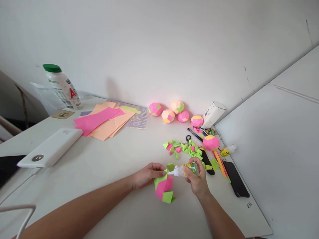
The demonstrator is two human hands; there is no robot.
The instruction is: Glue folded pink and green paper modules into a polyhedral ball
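Note:
My left hand (150,175) pinches the upper edge of a partly built paper ball (163,186), made of folded pink and green pieces. In my right hand (198,179) is a small clear glue bottle (183,170) with a yellow and green label. The bottle lies nearly level, its white nozzle pointing left and meeting a green flap beside my left fingertips. Whether glue is coming out is too small to see. Just beyond both hands lies a scattered heap of small folded green and pink paper pieces (191,148).
Several finished paper balls (167,116) line the wall. Orange and pink paper sheets (99,121) lie at left, near a white power bank (51,147) and a green-capped bottle (63,88). At right are a cutter (207,161), another glue bottle (228,150) and a black phone (236,178).

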